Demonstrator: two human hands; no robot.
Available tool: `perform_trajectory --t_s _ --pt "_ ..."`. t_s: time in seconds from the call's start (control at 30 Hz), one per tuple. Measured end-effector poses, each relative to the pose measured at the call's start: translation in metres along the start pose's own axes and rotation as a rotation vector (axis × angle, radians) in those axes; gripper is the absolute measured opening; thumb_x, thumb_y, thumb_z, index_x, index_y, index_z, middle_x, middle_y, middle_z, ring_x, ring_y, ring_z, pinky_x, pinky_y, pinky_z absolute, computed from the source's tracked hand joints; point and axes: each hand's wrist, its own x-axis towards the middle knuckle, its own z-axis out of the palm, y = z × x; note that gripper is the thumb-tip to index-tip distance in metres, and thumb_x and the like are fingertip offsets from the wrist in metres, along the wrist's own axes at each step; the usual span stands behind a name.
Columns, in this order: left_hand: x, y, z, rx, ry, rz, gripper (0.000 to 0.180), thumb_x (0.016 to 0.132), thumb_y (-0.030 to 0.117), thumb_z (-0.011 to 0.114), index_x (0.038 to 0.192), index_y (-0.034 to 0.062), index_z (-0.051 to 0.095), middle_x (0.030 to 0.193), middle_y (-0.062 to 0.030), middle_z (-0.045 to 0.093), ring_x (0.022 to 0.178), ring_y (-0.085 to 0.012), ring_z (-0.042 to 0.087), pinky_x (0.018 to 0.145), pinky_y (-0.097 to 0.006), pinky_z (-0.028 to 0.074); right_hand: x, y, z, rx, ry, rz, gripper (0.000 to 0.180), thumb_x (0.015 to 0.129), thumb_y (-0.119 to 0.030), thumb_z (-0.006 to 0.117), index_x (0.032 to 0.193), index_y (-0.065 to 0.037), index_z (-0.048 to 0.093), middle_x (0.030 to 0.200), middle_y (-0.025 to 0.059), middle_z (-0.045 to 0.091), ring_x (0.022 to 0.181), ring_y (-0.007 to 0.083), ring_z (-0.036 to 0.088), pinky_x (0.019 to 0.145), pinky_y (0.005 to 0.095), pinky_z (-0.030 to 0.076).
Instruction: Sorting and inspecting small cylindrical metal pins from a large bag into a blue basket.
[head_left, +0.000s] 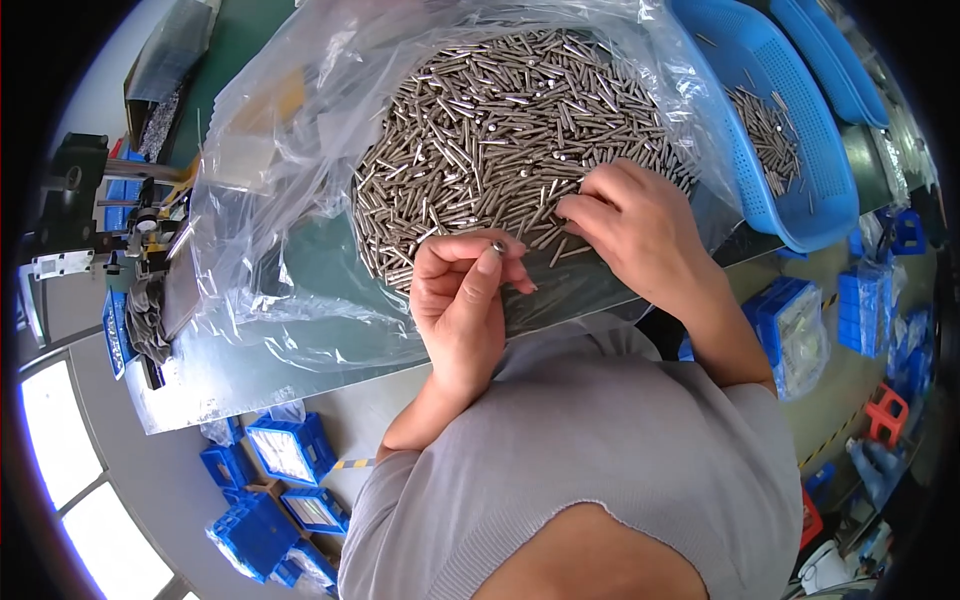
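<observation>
A broad heap of small metal pins (500, 130) lies on a sheet of clear plastic (290, 240) spread over the table. My left hand (463, 300) is at the heap's near edge, thumb and forefinger pinched on one metal pin whose round shiny end shows at the fingertips. To the right, my right hand (640, 225) is bent over the near right edge of the heap. Its fingers are curled together with the tips down among the pins, and what they pinch, if anything, is hidden.
A blue perforated basket (745, 150) with some pins inside stands right of the heap, with a second blue basket (835, 60) beyond it. A metal device (145, 215) stands at the table's left. Blue crates (290, 445) sit on the floor at both sides.
</observation>
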Motion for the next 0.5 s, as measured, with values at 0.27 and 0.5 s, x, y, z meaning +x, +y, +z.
perform_trajectory --t_s 0.27,0.5 --pt "0.0 0.0 -0.001 -0.026 0.044 0.057 0.007 0.093 0.001 0.052 0.1 0.0008 0.052 0.098 -0.0176 0.062 0.074 -0.0157 0.059 0.065 -0.031 0.052 -0.002 -0.007 -0.004 0.135 0.097 0.017 0.016 0.069 -0.003 0.071 0.083 -0.006 0.064 0.082 0.0055 0.056 0.072 0.0245 0.057 0.062 0.0354 0.048" --pt "0.0 0.0 -0.001 -0.033 0.044 0.081 0.008 0.093 -0.001 0.051 0.101 0.0004 0.052 0.098 -0.0176 0.062 0.075 -0.0156 0.058 0.065 -0.031 0.053 0.001 -0.015 -0.003 0.143 -0.091 -0.07 0.016 0.068 -0.008 0.072 0.079 -0.006 0.061 0.08 0.0055 0.055 0.076 0.0257 0.056 0.065 0.0373 0.047"
